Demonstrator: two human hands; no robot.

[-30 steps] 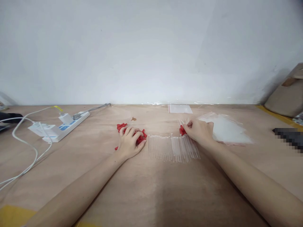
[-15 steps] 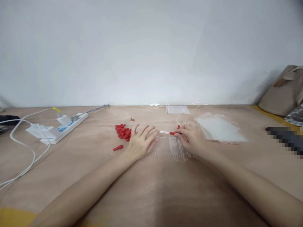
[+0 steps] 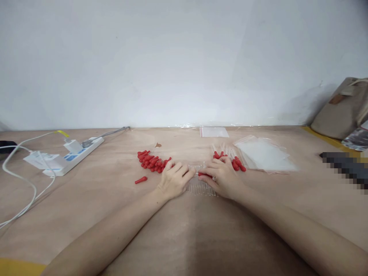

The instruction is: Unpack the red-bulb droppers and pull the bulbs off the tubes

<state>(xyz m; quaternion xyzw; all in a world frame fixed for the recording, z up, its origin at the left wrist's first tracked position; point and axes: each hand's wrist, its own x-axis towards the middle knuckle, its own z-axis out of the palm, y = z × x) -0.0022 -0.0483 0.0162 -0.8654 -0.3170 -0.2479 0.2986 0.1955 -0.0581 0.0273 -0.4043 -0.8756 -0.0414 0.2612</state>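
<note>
My right hand (image 3: 222, 178) is closed around a red rubber bulb (image 3: 204, 174) of a dropper, lying sideways in its fingers. Facing it from the left, my left hand (image 3: 176, 178) pinches what looks like the clear dropper tube at the bulb's left end; the fingers hide most of it. Beneath and between both hands lies a row of clear thin tubes (image 3: 201, 189). A heap of red rubber bulbs (image 3: 151, 162) is beside my left hand, with one loose bulb (image 3: 141, 180) nearer me. Beyond my right hand lie several droppers with red bulbs (image 3: 237, 164).
Clear plastic bags (image 3: 267, 155) are stacked at the right, and a single small bag (image 3: 214, 132) lies near the wall. A white power strip (image 3: 73, 157) with plugs and cables (image 3: 31, 184) occupies the left. At the far right stands a beige bag (image 3: 335, 111).
My right hand has moved left and nearer me with the red bulb, uncovering droppers behind it. My left hand's spread fingers have drawn together, and the two hands are closer.
</note>
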